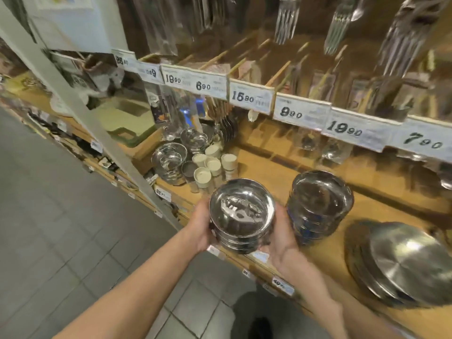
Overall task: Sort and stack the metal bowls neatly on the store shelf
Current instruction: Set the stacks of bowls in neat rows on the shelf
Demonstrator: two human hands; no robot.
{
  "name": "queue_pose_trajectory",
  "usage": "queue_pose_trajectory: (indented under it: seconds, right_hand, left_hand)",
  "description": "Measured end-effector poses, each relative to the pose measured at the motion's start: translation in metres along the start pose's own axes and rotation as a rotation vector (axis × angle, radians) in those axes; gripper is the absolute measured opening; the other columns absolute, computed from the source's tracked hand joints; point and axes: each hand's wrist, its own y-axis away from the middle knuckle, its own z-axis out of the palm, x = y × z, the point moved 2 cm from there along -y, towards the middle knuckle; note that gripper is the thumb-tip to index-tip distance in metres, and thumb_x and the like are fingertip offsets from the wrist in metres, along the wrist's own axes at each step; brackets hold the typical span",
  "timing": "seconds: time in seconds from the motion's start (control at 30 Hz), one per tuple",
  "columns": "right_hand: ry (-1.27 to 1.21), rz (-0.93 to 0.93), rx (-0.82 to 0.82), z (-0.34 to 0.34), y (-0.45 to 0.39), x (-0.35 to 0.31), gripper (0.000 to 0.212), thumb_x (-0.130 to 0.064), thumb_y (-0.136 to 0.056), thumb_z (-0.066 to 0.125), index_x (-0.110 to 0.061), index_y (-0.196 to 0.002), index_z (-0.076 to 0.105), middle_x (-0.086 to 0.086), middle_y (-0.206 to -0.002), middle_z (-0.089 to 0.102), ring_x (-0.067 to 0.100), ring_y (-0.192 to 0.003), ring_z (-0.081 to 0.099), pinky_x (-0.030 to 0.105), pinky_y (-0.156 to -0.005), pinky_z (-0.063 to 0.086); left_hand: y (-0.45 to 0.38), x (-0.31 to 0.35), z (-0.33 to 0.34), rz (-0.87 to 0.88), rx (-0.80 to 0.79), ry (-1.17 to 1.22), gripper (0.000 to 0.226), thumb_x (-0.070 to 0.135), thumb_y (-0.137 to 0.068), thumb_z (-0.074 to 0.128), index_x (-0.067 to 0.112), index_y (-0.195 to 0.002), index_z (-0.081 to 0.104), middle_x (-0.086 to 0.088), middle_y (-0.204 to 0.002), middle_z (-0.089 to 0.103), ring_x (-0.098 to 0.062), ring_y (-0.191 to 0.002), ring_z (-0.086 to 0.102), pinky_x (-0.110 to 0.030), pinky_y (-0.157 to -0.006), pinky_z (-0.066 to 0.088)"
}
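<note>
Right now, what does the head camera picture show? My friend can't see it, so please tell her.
Two hands, left hand and right hand, hold a small stack of shiny metal bowls at the front edge of a wooden store shelf. A taller bowl stack stands on the shelf just to its right, then steel plates.

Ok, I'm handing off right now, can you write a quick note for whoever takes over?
Left hand and right hand grip opposite sides of a short stack of metal bowls, held at the front edge of the wooden shelf.
A taller bowl stack stands on the shelf just to the right.
More bowls sit further left, beside white-capped jars.
Flat steel plates lie far right.
Done: two stacks formed.
Left: set down the held stack, probably by the taller one, then gather the left bowls.
</note>
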Motion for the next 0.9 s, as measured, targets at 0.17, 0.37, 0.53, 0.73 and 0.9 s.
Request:
queue_pose_trajectory:
  seconds: [0.17,0.37,0.53,0.73,0.9]
  right_hand:
    - [-0.142,0.036,0.086,0.004,-0.036,0.003,0.041,-0.068,-0.093,0.039,-0.037,-0.107,0.063,0.003,-0.119,0.067,0.025,-0.112,0.06,0.056,-0.109,0.042]
    - [-0.164,-0.024,0.091,0.011,-0.06,0.006,0.043,-0.065,-0.097,0.037,-0.039,-0.125,0.057,-0.003,-0.133,0.06,0.017,-0.12,0.055,0.058,-0.108,0.041]
    - [-0.178,-0.105,0.13,0.013,-0.071,0.012,0.056,-0.073,-0.092,0.038,-0.039,-0.132,0.058,-0.004,-0.133,0.062,0.023,-0.12,0.06,0.06,-0.095,0.052]
    - [-0.172,-0.166,0.175,0.015,-0.077,0.007,0.046,-0.055,-0.104,0.026,-0.054,-0.097,0.071,-0.02,-0.109,0.073,0.007,-0.112,0.063,0.032,-0.082,0.051]
    - [-0.251,-0.172,0.281,0.014,-0.082,0.011,0.047,-0.053,-0.102,0.03,-0.037,-0.105,0.075,-0.007,-0.109,0.076,0.021,-0.115,0.062,0.043,-0.095,0.048]
  left_hand:
    - [-0.035,0.017,0.004,-0.033,-0.027,-0.052,0.06,0.045,-0.101,0.028,0.009,-0.121,0.072,-0.014,-0.115,0.075,-0.037,-0.117,0.061,-0.063,-0.105,0.043]
    - [-0.071,0.029,0.003,-0.086,-0.104,-0.066,0.05,0.041,-0.103,0.022,0.015,-0.117,0.062,-0.012,-0.119,0.066,-0.03,-0.12,0.057,-0.06,-0.114,0.036]
    - [-0.095,0.037,0.01,-0.116,-0.192,-0.099,0.06,0.046,-0.106,0.024,0.012,-0.114,0.073,-0.016,-0.111,0.076,-0.038,-0.112,0.065,-0.062,-0.103,0.047]
    - [-0.116,0.042,0.017,-0.15,-0.269,-0.071,0.058,0.044,-0.104,0.028,0.009,-0.121,0.071,-0.016,-0.112,0.076,-0.036,-0.112,0.068,-0.054,-0.097,0.055]
    - [-0.122,0.041,0.018,-0.136,-0.3,-0.061,0.054,0.04,-0.104,0.033,0.006,-0.128,0.067,-0.018,-0.122,0.072,-0.038,-0.124,0.062,-0.057,-0.108,0.047]
